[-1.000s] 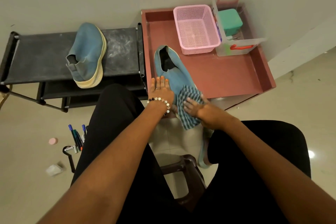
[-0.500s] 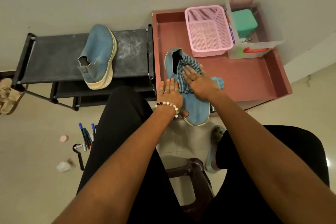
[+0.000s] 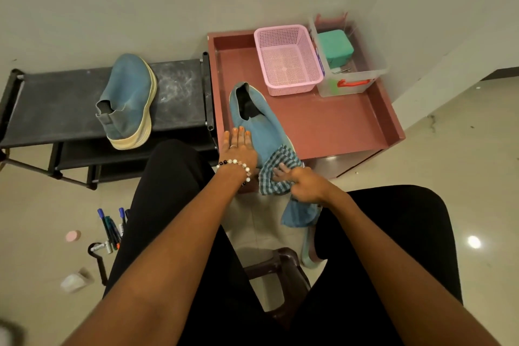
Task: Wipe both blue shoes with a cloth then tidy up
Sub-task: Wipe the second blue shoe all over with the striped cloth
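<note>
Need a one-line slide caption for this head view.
Left hand steadies a blue shoe on the red tray while the right hand wipes its toe with a checked cloth.

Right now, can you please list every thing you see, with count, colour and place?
blue shoes: 2, blue; one on black rack, one on red tray
cloth: 1, blue checked; over near shoe's toe
black rack: 1; left, by wall
red tray: 1; right of rack
pink basket: 1; in tray
clear box: 1; beside basket, holds green case
markers: several; floor, left
stool: 1, dark; between legs
hands: left flat on shoe, right gripping cloth
</note>
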`<state>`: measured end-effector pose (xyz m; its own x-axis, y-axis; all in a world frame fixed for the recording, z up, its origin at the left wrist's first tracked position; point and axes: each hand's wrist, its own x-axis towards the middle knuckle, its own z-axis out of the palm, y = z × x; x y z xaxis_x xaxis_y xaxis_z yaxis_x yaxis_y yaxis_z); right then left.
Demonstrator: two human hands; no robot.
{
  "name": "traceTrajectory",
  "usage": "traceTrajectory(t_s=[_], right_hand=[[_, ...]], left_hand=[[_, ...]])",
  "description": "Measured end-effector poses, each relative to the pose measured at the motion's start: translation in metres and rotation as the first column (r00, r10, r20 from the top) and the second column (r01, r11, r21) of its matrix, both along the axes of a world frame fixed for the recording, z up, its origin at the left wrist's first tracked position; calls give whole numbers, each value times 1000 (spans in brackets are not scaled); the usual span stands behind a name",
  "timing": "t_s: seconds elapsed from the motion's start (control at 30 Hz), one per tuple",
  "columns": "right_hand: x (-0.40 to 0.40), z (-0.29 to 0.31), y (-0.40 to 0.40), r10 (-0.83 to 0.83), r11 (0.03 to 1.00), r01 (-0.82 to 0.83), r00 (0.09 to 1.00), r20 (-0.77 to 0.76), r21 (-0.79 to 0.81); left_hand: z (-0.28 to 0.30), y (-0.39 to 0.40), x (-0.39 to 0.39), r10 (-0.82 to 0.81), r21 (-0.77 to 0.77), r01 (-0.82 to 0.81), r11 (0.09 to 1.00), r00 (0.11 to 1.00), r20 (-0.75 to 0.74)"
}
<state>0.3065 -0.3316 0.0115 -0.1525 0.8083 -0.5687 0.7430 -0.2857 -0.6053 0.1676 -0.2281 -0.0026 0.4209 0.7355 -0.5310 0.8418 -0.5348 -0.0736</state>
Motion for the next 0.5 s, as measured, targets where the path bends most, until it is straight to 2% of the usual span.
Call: traceTrajectory(t_s=[0.03, 0.1, 0.17, 0.23, 0.37, 0.43, 0.5], right_hand=[[3, 3, -4, -139, 990, 134, 980, -140, -45], [13, 13, -12, -429, 902, 420, 840, -333, -102], [25, 19, -11, -664, 725, 669, 615, -425, -165], [34, 28, -8, -794, 505, 835, 351, -497, -218], [49, 35, -3, -803, 166, 894, -122, -583, -416], [55, 34, -3, -756, 85, 852, -282, -590, -517], [58, 32, -2, -724, 20, 828, -374, -579, -561]], left_hand=[[0, 1, 0, 9, -26, -8, 1000, 1000, 13], [1, 2, -2, 42, -90, -38, 995, 998, 50], [3, 1, -4, 65, -122, -55, 991, 995, 80], [4, 0, -5, 73, -126, -59, 990, 990, 118], [11, -6, -4, 42, -79, -30, 996, 988, 151], [14, -13, 1, 15, 18, -19, 1000, 980, 201], [18, -23, 11, -23, 128, -15, 992, 956, 291]])
